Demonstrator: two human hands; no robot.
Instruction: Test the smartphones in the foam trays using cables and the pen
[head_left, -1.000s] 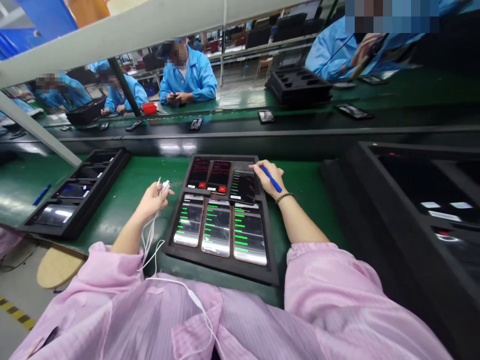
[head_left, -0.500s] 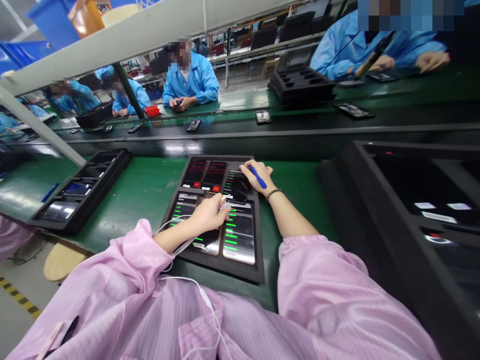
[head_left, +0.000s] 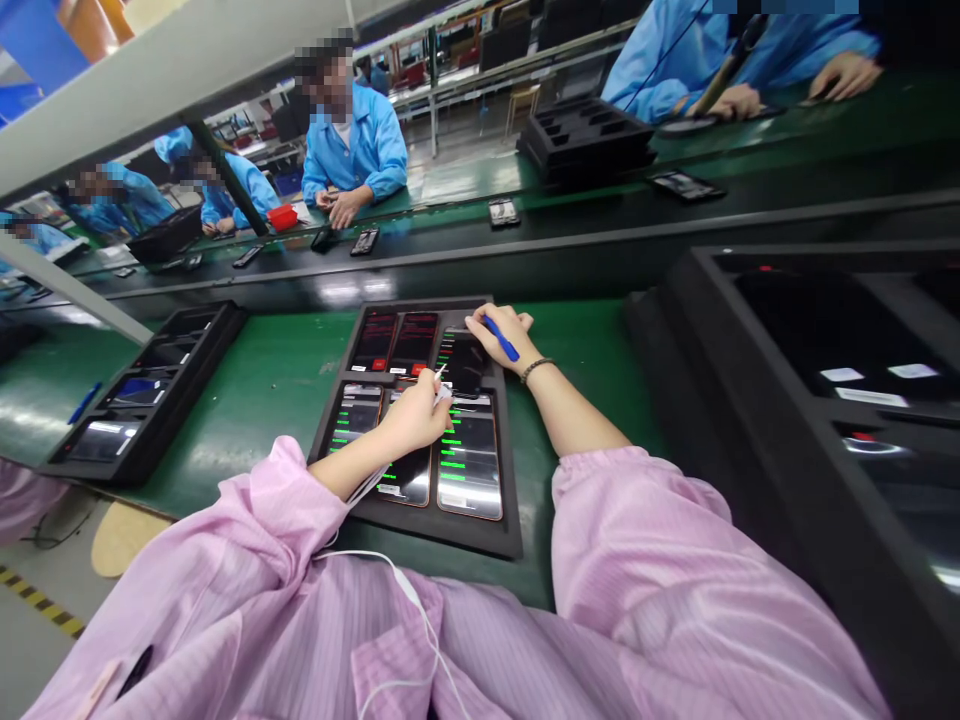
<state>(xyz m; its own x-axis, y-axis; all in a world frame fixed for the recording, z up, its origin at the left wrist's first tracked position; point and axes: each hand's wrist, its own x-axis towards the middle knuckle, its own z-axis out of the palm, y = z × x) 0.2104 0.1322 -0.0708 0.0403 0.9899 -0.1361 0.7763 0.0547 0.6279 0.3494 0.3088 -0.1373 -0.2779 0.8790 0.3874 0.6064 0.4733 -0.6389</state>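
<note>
A black tray (head_left: pixel 480 535) in front of me holds several phones with lit screens. My left hand (head_left: pixel 416 415) is closed on the plug end of a white cable (head_left: pixel 441 392) and hovers over the tray's middle, its tip pointing at the far right phone (head_left: pixel 459 362). My right hand (head_left: pixel 504 335) pinches a blue pen (head_left: pixel 500 339) and rests its fingers on that same phone's top edge. Two far phones (head_left: pixel 397 340) show red screens; the near right phone (head_left: pixel 469 462) shows green lines. The cable trails down to my pink smock.
A second black tray (head_left: pixel 127 400) with phones lies on the green bench at left, a blue pen (head_left: pixel 82 402) beside it. A large black tray stack (head_left: pixel 810 340) fills the right. Beyond, a dark conveyor (head_left: pixel 525 240) carries loose phones; people in blue coats work across it.
My left hand swung from the tray's left side over the phones, bringing the cable plug toward the far right phone. My right hand slid slightly left on that phone.
</note>
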